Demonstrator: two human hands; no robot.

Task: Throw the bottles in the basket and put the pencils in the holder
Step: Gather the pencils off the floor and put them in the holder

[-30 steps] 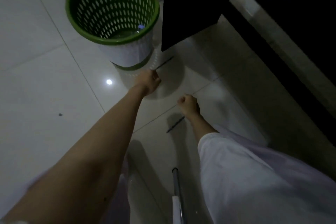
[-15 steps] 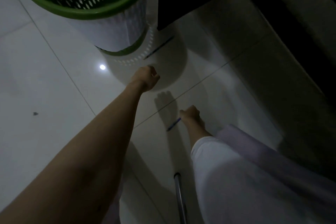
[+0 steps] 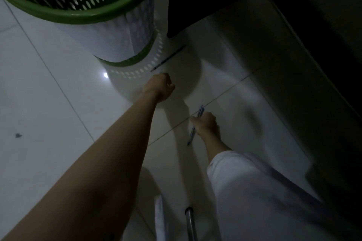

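Pencils: one blue (image 3: 196,123) gripped in right hand (image 3: 205,124), frame centre; one dark (image 3: 168,58) on floor (image 3: 49,113) beside basket (image 3: 82,11), upper left, contents unseen. Left hand (image 3: 159,87) fisted, holding nothing visible.

The green perforated plastic basket (image 3: 82,13) is cut off by the top and left edges. The right hand (image 3: 205,124) covers the middle of a blue pen (image 3: 192,134), whose ends are blurred. The left hand (image 3: 159,87) is curled, its fingers hidden; whether it holds anything cannot be told
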